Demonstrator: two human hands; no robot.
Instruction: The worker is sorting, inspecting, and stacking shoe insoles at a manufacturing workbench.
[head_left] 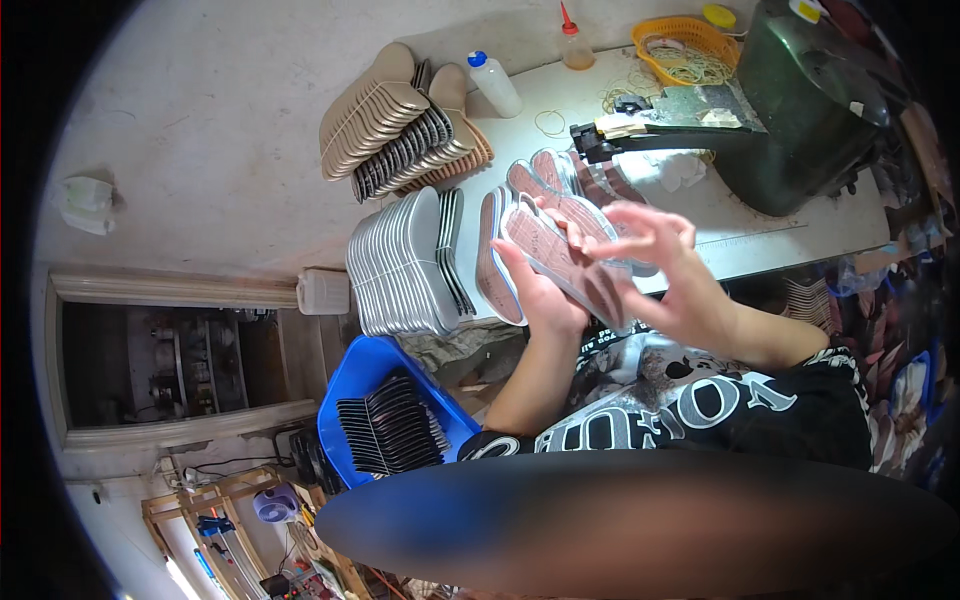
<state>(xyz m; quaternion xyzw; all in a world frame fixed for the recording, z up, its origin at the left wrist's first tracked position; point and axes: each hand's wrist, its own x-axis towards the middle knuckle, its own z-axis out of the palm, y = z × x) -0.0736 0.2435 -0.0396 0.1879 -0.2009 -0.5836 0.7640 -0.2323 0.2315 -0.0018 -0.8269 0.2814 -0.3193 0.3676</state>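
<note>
My left hand (549,300) is closed around a pinkish-brown shoe insole (560,252) with pale edges, its thumb along the left side and its fingertips over the face. Over the insole's right side is my right hand (685,285), fingers apart and the thumb near the lower end; whether it touches is hard to tell. Another pinkish insole with a blue edge (497,270) stands just left of my left hand. Behind my hands, more pinkish insoles (540,175) lie on the table (750,240), partly hidden.
Left on the table are banded grey insoles (400,265), with tan insoles (375,105) behind. A blue bin (350,375) holds dark insoles. Farther back are a white bottle (497,88), a red-tipped bottle (575,48) and an orange basket (690,32). A dark green machine (805,100) stands right.
</note>
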